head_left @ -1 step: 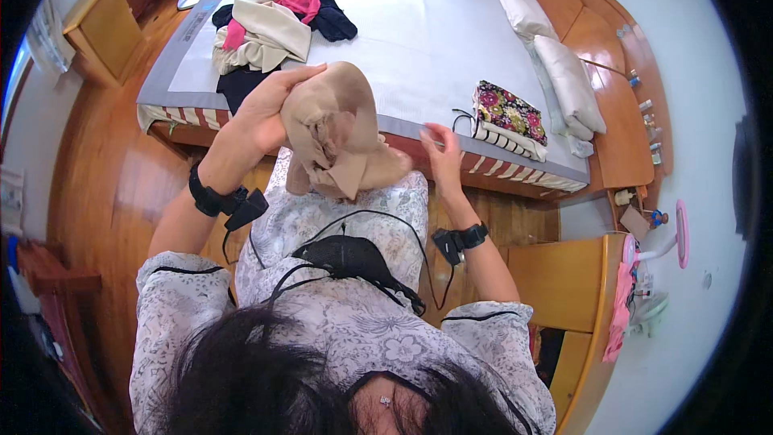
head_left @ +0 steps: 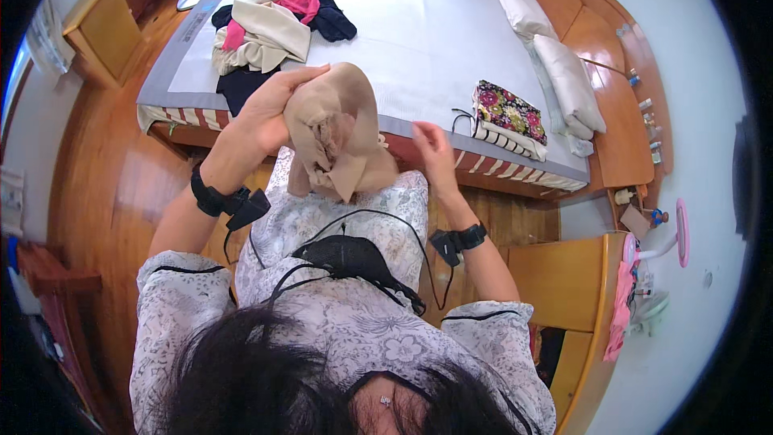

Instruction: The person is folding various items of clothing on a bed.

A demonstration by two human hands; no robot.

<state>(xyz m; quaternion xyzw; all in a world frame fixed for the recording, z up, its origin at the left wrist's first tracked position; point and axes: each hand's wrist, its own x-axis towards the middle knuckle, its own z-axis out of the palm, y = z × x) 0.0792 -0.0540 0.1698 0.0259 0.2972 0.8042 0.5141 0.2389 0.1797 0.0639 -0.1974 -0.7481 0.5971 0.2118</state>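
Observation:
My left hand [head_left: 274, 105] is closed around the upper left side of a beige garment [head_left: 348, 97], thumb along its top edge. The thin, soft cloth hangs bunched, with a rounded upper part and a crumpled middle, above my lap. Which kind of garment it is cannot be made out. My right hand [head_left: 436, 157] is held up to the right of the cloth, apart from it, fingers spread and nothing in them. Beyond my left hand, a loose heap of cream, pink and dark clothes [head_left: 270, 36] lies on the bed.
The white-covered bed [head_left: 394, 48] spans the space ahead. Folded clothes with a floral piece on top [head_left: 511, 113] lie near its front edge. White pillows [head_left: 568, 84] rest by the wooden headboard [head_left: 620, 121]. A wooden cabinet [head_left: 555, 274] stands at right. Black cables [head_left: 427, 262] run from my wrist straps.
The lower right part of the beige garment has swung a little to the left. My right hand has shifted slightly left, while my left hand has barely moved.

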